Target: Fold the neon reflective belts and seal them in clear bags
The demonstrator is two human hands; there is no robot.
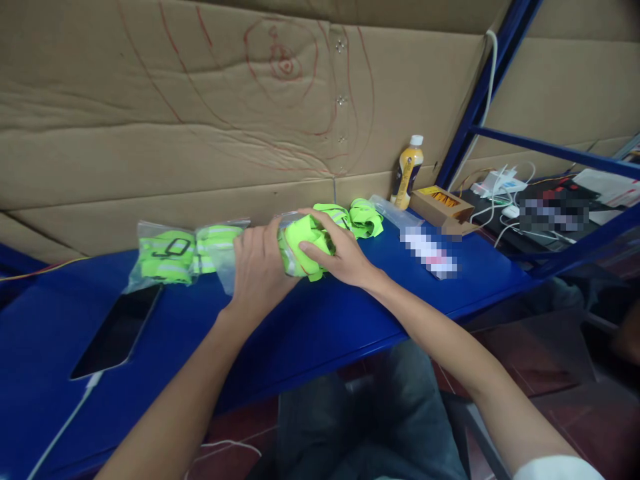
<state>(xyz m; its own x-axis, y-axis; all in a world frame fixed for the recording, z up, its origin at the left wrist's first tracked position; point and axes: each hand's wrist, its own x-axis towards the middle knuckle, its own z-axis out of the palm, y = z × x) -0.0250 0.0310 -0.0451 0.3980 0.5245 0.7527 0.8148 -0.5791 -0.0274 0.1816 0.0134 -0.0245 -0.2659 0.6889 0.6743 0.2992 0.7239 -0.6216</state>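
Between my hands is a rolled neon-yellow reflective strap (pixel 304 243), above the front part of the blue table. My right hand (pixel 347 257) wraps round its right side, with the thumb across the near face. My left hand (pixel 263 260) grips a clear plastic bag (pixel 227 270) whose film also shows at the roll's left edge. How far the roll sits inside the bag is hidden by my fingers. To the left lie bagged neon strap rolls (pixel 167 255), and another roll (pixel 219 243) is partly behind my left hand. Loose neon rolls (pixel 367 219) lie beyond my right hand.
A phone (pixel 119 331) with a white cable lies on the blue table (pixel 193 353) at left. At the back right are a yellow drink bottle (pixel 407 172), an open cardboard box (pixel 443 208) and flat plastic bags (pixel 395 212). Cardboard lines the wall behind.
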